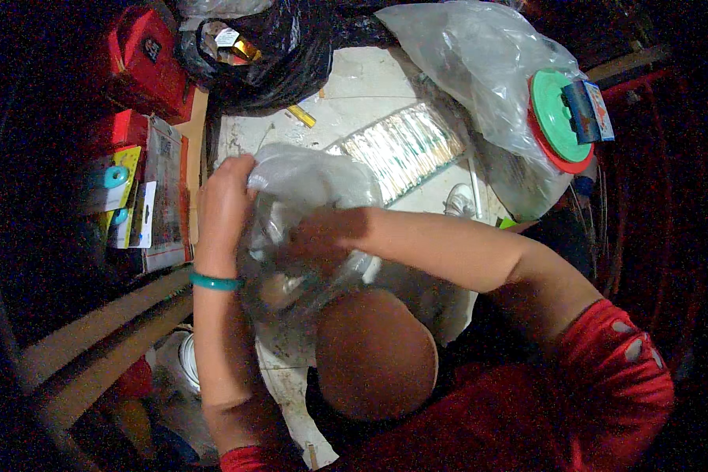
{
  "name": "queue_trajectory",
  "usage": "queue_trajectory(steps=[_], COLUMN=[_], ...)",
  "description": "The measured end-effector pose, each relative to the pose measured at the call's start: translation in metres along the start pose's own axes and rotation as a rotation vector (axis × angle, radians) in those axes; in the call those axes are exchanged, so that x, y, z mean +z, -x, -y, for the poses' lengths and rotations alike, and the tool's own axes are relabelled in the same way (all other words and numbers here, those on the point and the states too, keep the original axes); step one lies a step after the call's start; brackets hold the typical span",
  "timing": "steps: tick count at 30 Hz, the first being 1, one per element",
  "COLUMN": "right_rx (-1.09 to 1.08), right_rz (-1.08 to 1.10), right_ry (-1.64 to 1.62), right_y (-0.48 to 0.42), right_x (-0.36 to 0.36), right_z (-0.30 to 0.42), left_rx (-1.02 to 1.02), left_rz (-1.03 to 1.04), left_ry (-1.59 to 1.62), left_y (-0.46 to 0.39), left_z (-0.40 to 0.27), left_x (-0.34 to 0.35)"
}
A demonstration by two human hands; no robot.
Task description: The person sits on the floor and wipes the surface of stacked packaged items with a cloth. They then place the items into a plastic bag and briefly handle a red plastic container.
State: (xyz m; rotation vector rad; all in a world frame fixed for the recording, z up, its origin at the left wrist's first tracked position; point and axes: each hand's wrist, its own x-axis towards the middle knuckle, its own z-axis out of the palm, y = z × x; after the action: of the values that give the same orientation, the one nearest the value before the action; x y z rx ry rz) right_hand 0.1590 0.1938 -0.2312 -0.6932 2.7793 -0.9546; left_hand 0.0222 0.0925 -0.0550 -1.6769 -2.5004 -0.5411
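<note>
A clear plastic bag (312, 177) stands in front of me with its mouth towards me. My left hand (227, 189), with a teal bangle at the wrist, pinches the bag's rim on the left side. My right hand (324, 233) reaches down into the bag mouth. Shadow and blur hide its fingers, so whether it holds anything cannot be seen. Inside the bag are pale, shiny items too unclear to name. Right behind the bag, a flat clear packet (410, 150) of narrow silvery and green strips lies on the whitish floor (366, 71).
My bare knee (377, 354) rises close below the bag. At left are a red case (150, 59) and carded goods (118, 194) beside a cardboard box. A black plastic bag (271, 59) stands behind. A large translucent bag (478, 71) and green disc (560, 118) are at right.
</note>
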Motion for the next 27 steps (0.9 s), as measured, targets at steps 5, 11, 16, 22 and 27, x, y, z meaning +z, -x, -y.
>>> queue_trajectory(steps=[5,11,16,22,27], right_rx=[0.168,0.100,0.226,0.455,0.131], right_rz=[0.242,0.185,-0.158,-0.527,-0.786], right_ry=[-0.022,-0.215,-0.953,0.120,0.174], right_y=[-0.006,-0.031,-0.019,-0.059,-0.044], right_x=[-0.113,-0.097,-0.079,-0.096,-0.122], right_z=[0.042,0.022,-0.006,-0.026,0.005], left_rx=[-0.114,0.139,0.178,0.101,-0.134], left_rz=[-0.046,-0.165,-0.173,-0.276,-0.233], left_ry=[-0.080,0.073,0.130,0.019,-0.107], left_y=[0.038,-0.004,-0.016,-0.024,-0.048], left_z=[0.035,-0.025,-0.037,-0.004,0.021], left_x=[-0.005,-0.003,0.011,0.021,0.021])
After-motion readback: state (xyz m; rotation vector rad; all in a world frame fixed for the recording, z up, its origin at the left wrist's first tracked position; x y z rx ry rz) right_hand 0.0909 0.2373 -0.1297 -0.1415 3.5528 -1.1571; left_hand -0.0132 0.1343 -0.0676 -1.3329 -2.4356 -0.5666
